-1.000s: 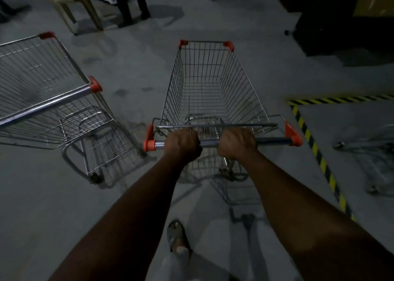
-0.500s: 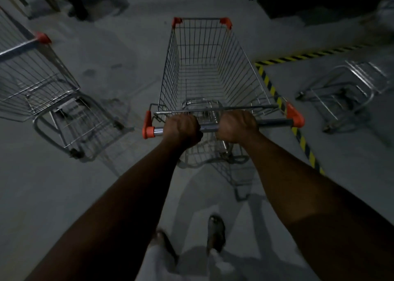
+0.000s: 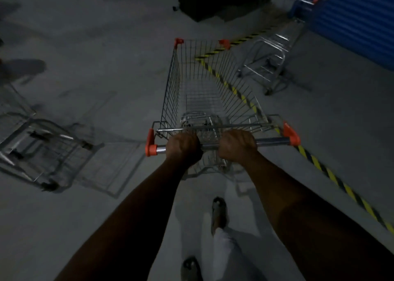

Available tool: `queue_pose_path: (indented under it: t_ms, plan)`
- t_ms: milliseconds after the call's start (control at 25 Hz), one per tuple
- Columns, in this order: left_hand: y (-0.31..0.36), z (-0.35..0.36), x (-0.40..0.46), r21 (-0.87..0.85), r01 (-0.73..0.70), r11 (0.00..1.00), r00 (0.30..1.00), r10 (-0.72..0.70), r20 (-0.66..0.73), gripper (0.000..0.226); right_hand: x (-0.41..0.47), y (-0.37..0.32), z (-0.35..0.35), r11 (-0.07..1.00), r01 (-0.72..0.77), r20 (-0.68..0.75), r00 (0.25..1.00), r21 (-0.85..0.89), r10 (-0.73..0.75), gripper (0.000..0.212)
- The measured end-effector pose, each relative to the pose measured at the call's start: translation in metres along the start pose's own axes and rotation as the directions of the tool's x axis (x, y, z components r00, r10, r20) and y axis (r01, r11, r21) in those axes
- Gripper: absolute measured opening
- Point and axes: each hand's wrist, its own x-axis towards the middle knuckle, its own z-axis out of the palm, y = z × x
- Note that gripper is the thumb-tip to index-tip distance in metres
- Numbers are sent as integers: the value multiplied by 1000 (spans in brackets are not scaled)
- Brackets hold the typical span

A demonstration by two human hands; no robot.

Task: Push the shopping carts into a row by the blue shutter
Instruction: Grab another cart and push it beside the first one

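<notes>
We hold the empty silver wire shopping cart with orange corner caps [image 3: 204, 88] by its chrome handle bar [image 3: 270, 141], and it stands directly ahead of us on the grey concrete floor [image 3: 106, 56], its nose angled toward the blue corrugated shutter [image 3: 358, 18] but well short of it. Our left hand [image 3: 183, 147] and right hand [image 3: 237, 145] are both clenched around the bar, close together near its middle, with bare bar showing outboard of each fist. A yellow-and-black striped floor line [image 3: 332, 176] passes under the cart on the shutter side. Beyond that line, a second wire cart [image 3: 266, 65] is parked near the shutter, and we judge it to be the start of the row. To do this step well, we should keep both fists firm, steer with even pressure, line our cart up behind or beside that parked cart, and slow down before contact. On the side away from the shutter, another wire cart [image 3: 40, 150] waits, blurred. Compared with half a second ago, the shutter has entered view, the striped line now runs beneath the basket, and the parked cart lies further ahead.
</notes>
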Motion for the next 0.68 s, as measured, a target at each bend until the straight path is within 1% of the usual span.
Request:
queue_pose_path:
  t_ms: [40,80,120,160,200,240,280,320,400,440,480,520,600,680]
  plan:
    - [5,16,1,19,-26,999,993,28,-111,49,-15,8,2,1000,-14,-9,1000,5,14,21]
    - [14,24,-6,21,-65,998,992,66,-105,47,-29,16,2,999,-32,-1,999,-3,32,20]
    - [25,28,-16,54,-89,995,987,95,-130,37,-41,23,3,999,-52,9,999,-14,53,20]
    - [37,23,-27,47,-184,982,975,188,-118,27,-54,31,5,996,-84,20,996,-5,84,21]
    - [46,30,-36,107,-286,952,931,303,-202,22,-64,38,9,993,-118,31,993,15,117,21]
    - [56,30,-42,150,-331,932,904,359,-234,22,-74,45,12,988,-153,28,988,31,153,20]
    - [63,32,-38,171,-350,921,888,385,-250,24,-81,51,15,982,-185,14,983,43,185,19]
    - [68,31,-37,169,-346,923,893,379,-242,26,-89,57,19,977,-205,1,979,62,205,19]
    - [75,41,-32,234,-437,869,819,491,-297,24,-100,67,29,968,-228,-44,971,104,233,18]
    - [77,44,-28,273,-480,834,766,550,-332,22,-101,70,32,963,-242,-64,966,119,251,17]
    - [82,41,-22,302,-496,814,744,578,-336,20,-101,74,35,954,-267,-80,957,134,279,16]
    - [86,42,-12,337,-501,797,698,602,-388,20,-98,77,36,945,-292,-75,949,149,306,13]
    - [99,45,8,332,-522,786,652,618,-440,19,-92,86,39,932,-324,-52,940,162,336,13]
    - [116,48,29,350,-531,772,631,636,-445,21,-86,101,38,910,-376,-87,915,173,394,14]
